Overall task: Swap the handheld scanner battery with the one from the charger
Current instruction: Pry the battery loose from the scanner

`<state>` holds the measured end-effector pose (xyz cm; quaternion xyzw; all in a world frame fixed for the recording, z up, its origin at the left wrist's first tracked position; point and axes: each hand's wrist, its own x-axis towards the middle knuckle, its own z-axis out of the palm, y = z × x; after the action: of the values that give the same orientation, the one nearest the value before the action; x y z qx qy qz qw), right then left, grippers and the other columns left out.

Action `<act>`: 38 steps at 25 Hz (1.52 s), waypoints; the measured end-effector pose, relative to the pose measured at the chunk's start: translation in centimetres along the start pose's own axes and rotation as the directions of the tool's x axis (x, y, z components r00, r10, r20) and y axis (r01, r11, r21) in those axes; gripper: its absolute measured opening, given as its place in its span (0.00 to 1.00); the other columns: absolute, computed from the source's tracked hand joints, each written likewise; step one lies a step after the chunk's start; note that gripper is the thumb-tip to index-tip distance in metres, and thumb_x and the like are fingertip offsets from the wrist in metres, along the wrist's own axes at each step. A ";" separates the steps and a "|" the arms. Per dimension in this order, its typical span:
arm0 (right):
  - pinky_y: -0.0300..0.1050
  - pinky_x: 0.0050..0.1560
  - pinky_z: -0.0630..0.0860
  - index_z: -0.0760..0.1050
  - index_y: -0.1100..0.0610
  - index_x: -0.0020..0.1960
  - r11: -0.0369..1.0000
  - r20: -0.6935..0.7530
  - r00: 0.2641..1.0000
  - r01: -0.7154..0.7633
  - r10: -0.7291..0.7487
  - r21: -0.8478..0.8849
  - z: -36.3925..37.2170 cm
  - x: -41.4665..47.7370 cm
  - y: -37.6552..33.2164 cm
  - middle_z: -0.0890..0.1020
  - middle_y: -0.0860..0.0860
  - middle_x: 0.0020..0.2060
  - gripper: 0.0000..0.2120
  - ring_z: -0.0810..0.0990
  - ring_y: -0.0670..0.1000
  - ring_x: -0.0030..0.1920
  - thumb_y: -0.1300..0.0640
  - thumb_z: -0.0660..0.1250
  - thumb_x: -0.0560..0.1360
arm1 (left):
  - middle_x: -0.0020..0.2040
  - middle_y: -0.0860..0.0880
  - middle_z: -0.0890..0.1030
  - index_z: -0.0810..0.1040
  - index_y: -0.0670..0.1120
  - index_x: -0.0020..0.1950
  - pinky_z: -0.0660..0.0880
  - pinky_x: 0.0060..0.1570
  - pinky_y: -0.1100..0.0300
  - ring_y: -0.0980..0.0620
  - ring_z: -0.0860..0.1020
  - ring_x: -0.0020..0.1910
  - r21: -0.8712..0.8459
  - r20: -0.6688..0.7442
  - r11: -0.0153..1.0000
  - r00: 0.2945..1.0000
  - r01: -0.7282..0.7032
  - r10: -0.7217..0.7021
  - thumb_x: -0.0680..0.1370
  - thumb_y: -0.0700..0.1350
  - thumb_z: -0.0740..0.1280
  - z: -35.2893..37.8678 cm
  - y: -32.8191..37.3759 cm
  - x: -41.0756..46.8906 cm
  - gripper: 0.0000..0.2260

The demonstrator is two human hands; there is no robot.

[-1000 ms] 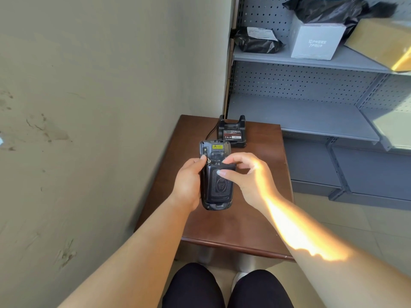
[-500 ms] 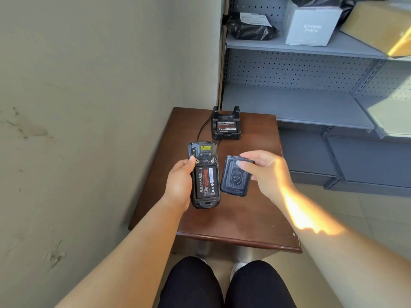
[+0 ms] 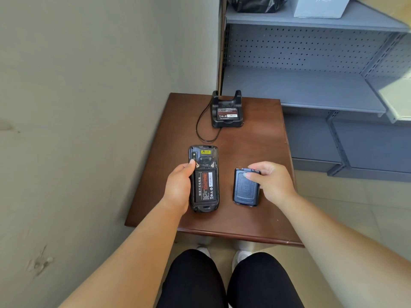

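My left hand grips the black handheld scanner face down over the brown table. Its back is uncovered, showing a black battery with a red label in the bay. My right hand holds the dark back cover by its top end, low over or on the table to the scanner's right. At the table's far edge stands the black charger cradle with a second battery seated in it.
A black cable loops from the cradle across the table. A beige wall runs along the left. Grey metal shelving stands behind and to the right, with a white box and black bag on top. My knees are below the table's near edge.
My right hand pulled the back cover off the scanner, carried it right and lowered it toward the table. The scanner's battery is now exposed. My left hand lowered the scanner.
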<state>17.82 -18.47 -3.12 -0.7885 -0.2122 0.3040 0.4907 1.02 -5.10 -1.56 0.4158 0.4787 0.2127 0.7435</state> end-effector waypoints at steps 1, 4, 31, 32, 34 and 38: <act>0.49 0.49 0.76 0.79 0.51 0.44 0.999 0.011 1.000 -0.007 0.008 -0.034 -0.1 0.2 0.4 0.83 0.50 0.42 0.07 0.80 0.50 0.44 0.60 0.74 0.69 | 0.46 0.42 0.83 0.77 0.42 0.49 0.78 0.54 0.42 0.42 0.82 0.47 0.003 0.003 1.000 1.000 0.004 -0.004 0.80 0.48 0.62 0.1 -0.2 0.2 0.10; 0.51 0.50 0.76 0.80 0.49 0.43 0.994 0.025 1.000 -0.006 0.008 -0.112 -0.3 0.6 1.2 0.83 0.49 0.41 0.06 0.81 0.51 0.43 0.57 0.74 0.68 | 0.46 0.42 0.83 0.77 0.42 0.50 0.78 0.54 0.43 0.42 0.82 0.47 0.017 0.012 1.000 1.000 0.016 -0.016 0.79 0.48 0.62 0.3 -0.7 0.8 0.10; 0.34 0.43 0.69 0.81 0.50 0.49 0.909 0.104 0.968 0.252 -0.230 -0.331 0.6 -0.3 -3.2 0.78 0.47 0.45 0.08 0.75 0.42 0.41 0.51 0.71 0.72 | 0.40 0.46 0.84 0.78 0.43 0.48 0.77 0.38 0.56 0.53 0.83 0.33 -0.025 0.050 0.998 0.997 0.059 -0.058 0.79 0.48 0.62 1.9 -0.7 0.6 0.09; 0.32 0.43 0.69 0.81 0.50 0.49 0.908 0.130 0.958 0.284 -0.256 -0.308 1.0 -0.8 -3.7 0.78 0.47 0.45 0.07 0.75 0.42 0.41 0.52 0.71 0.71 | 0.41 0.46 0.83 0.78 0.43 0.49 0.77 0.38 0.56 0.53 0.83 0.34 -0.025 0.052 0.998 0.997 0.053 -0.052 0.79 0.48 0.62 1.8 -0.6 0.3 0.09; 0.34 0.45 0.71 0.81 0.49 0.50 0.897 0.180 0.938 0.339 -0.297 -0.284 1.7 -1.7 -4.5 0.78 0.47 0.46 0.07 0.76 0.45 0.43 0.52 0.71 0.71 | 0.42 0.46 0.83 0.78 0.42 0.50 0.77 0.39 0.56 0.52 0.82 0.35 -0.025 0.061 0.999 0.997 0.045 -0.043 0.79 0.48 0.62 1.8 -0.4 -0.1 0.10; 0.40 0.51 0.70 0.81 0.50 0.54 0.853 0.266 0.902 0.415 -0.340 -0.318 2.7 -3.0 -4.8 0.76 0.48 0.49 0.11 0.75 0.47 0.48 0.52 0.71 0.72 | 0.43 0.45 0.83 0.78 0.40 0.54 0.78 0.39 0.55 0.52 0.83 0.35 -0.057 0.098 0.998 0.995 0.037 -0.032 0.80 0.48 0.62 1.6 0.1 -1.0 0.12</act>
<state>13.67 -16.55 1.15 -0.7742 -0.4644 0.2337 0.3610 1.98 -6.42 -0.59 0.3952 0.4426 0.1933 0.7813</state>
